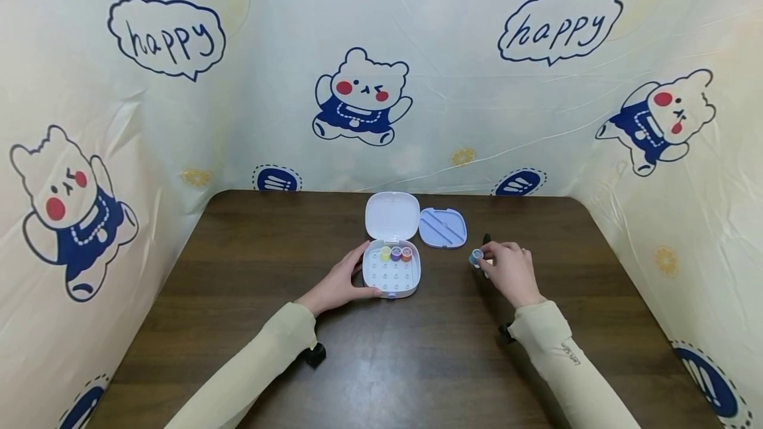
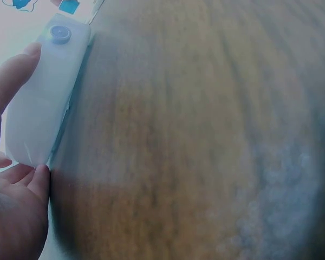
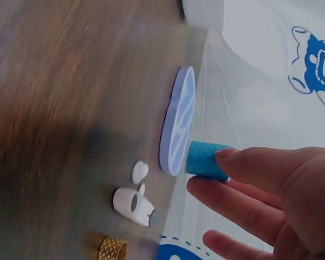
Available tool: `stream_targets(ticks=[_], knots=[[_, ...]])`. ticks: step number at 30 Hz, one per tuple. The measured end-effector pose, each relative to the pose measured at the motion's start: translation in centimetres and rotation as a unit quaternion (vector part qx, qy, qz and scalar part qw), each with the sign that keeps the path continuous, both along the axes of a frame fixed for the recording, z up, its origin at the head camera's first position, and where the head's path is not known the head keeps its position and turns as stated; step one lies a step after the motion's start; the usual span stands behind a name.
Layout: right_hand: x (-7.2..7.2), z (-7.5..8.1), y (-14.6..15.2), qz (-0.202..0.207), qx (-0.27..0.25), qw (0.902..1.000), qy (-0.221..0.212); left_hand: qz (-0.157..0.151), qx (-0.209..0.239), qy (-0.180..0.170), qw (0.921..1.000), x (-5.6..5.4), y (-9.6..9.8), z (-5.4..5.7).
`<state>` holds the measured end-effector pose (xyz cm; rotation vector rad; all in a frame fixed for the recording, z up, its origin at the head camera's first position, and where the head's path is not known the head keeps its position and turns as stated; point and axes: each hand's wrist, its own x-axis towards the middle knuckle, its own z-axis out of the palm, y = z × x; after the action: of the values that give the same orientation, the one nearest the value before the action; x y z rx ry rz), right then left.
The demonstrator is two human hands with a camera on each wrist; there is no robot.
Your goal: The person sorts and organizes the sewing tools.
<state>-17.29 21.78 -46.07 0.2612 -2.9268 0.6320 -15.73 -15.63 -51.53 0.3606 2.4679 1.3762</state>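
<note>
A white sewing box (image 1: 391, 294) stands in the middle of the table, its lid (image 1: 392, 216) raised. Inside, yellow (image 1: 385, 254), purple (image 1: 396, 254) and orange (image 1: 406, 255) thread spools stand in the back row among rows of small pegs. My left hand (image 1: 340, 285) grips the box's left side. In the left wrist view, the thumb lies on the front wall near a round catch (image 2: 60, 34). Right of the box, my right hand (image 1: 514, 275) pinches a blue thread spool (image 3: 204, 160) between thumb and fingers, above the table.
A lavender tray insert (image 1: 442, 228) with diagonal dividers lies right of the lid. In the right wrist view, a small white heart-shaped piece (image 3: 140, 171), a white piece with dark spots (image 3: 131, 206) and a gold thimble (image 3: 112, 248) rest on the table near the right hand.
</note>
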Motion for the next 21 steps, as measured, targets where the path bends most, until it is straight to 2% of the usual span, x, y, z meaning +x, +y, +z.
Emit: stream_targets(ticks=[11, 21], knots=[[0.3, 0.5, -1.0, 0.022, -0.013, 0.9994, 0.023, -0.001, 0.001, -0.001, 1.0, -0.1, 0.0, -0.2], [0.3, 1.1, -2.1, 0.042, -0.014, 0.9989, 0.012, -0.004, 0.001, -0.001, 1.0, -0.1, 0.0, 0.0]])
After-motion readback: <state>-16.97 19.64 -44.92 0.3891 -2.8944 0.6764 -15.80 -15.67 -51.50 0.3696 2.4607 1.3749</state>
